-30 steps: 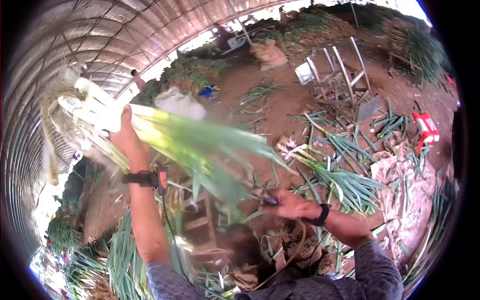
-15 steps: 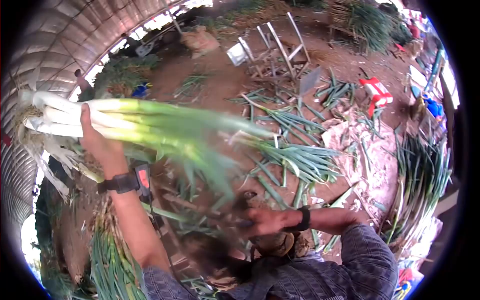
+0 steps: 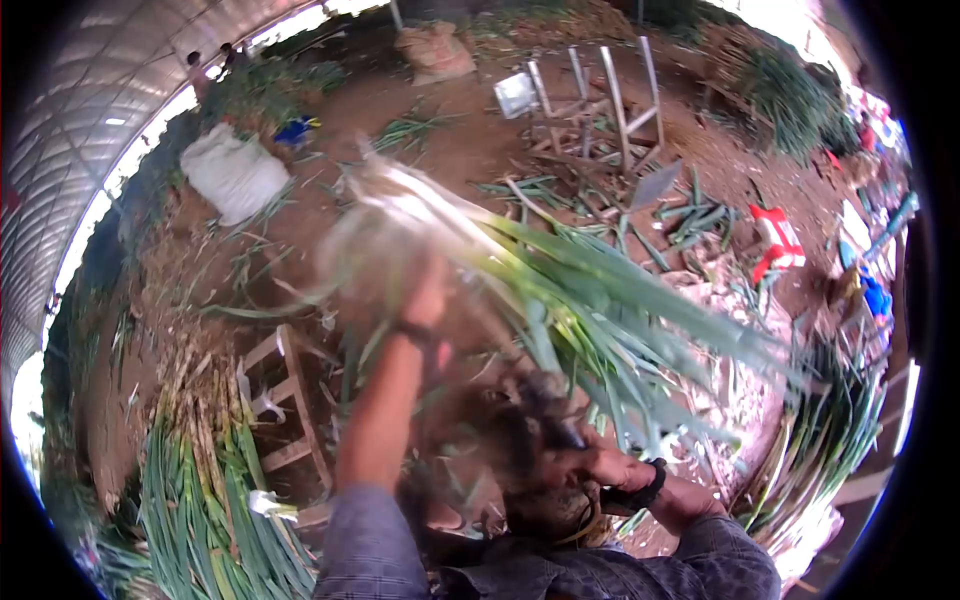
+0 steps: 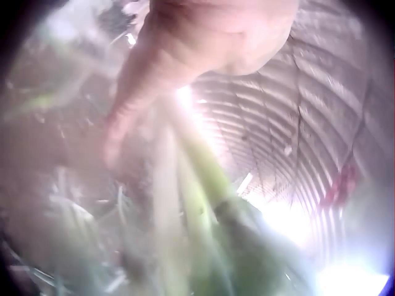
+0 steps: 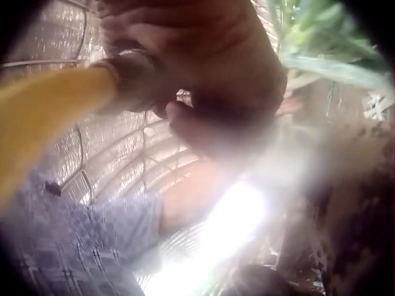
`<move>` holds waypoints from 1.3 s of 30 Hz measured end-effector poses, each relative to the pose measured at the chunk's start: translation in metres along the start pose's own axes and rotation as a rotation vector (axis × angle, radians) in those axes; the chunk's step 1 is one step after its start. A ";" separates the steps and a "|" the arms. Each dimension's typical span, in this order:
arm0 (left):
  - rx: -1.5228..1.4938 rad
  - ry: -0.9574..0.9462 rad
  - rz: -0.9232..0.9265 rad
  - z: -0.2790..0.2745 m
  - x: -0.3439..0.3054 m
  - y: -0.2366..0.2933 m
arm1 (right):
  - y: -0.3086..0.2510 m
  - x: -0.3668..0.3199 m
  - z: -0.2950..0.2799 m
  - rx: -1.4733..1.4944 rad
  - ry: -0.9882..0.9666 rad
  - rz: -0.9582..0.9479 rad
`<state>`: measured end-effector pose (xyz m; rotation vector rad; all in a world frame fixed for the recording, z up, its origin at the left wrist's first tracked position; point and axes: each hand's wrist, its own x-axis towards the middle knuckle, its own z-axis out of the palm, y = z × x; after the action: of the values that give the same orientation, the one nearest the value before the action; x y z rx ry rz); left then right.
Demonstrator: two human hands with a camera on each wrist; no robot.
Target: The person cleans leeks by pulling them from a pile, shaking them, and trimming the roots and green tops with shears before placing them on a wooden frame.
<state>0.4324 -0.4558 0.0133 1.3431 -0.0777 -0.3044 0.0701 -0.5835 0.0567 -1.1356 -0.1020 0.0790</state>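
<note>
A bunch of long green onions [image 3: 570, 270] slants across the middle of the head view, white root ends up left and green leaves down right. My left hand [image 3: 425, 290], blurred, grips it near the white stalks. In the left wrist view the left hand [image 4: 210, 43] is above pale stalks [image 4: 197, 197]. Below the leaves, my right hand [image 3: 600, 465] curls round a dark tool [image 3: 562, 433], whose shape is unclear. In the right wrist view a yellow hose [image 5: 49, 111] runs to the curled right hand [image 5: 203, 68].
A wooden frame [image 3: 290, 400] stands beside piled onions [image 3: 215, 500] at lower left. More onions [image 3: 825, 430] lie at right, by a pale sheet [image 3: 750, 400]. Farther off are an upturned stool [image 3: 610, 110], a white sack [image 3: 235, 175] and a red-and-white packet [image 3: 777, 240].
The left hand and the bunch have swung right and the leaves now point down right. The right hand has shifted right in the view, still on the tool. The head view has turned too.
</note>
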 end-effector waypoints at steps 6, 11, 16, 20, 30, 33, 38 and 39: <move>-0.041 -0.490 -0.454 -0.057 -0.178 -0.052 | 0.016 0.096 0.030 0.330 0.126 0.450; 0.286 -0.166 -0.052 -0.070 -0.342 0.005 | 0.059 0.157 0.113 0.337 -0.036 0.431; 0.348 0.155 0.063 -0.114 -0.397 -0.005 | 0.119 0.149 0.211 0.071 -0.257 0.320; 0.707 0.116 0.045 -0.169 -0.440 -0.026 | 0.149 0.145 0.251 -0.273 -0.603 0.242; 0.668 0.526 -0.003 -0.420 -0.397 0.024 | 0.240 0.245 0.255 -0.361 -0.738 0.830; 1.549 0.864 -0.079 -0.523 -0.373 0.055 | 0.234 0.245 0.266 -0.491 -0.875 0.673; 1.859 0.927 -0.068 -0.613 -0.362 0.056 | 0.222 0.269 0.273 -0.612 -0.847 0.614; 1.894 0.892 -0.082 -0.613 -0.355 0.058 | 0.218 0.273 0.273 -0.642 -0.858 0.581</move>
<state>0.2426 0.2279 -0.0295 3.2268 0.5927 0.5351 0.3052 -0.2146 -0.0160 -1.6754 -0.5884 1.1185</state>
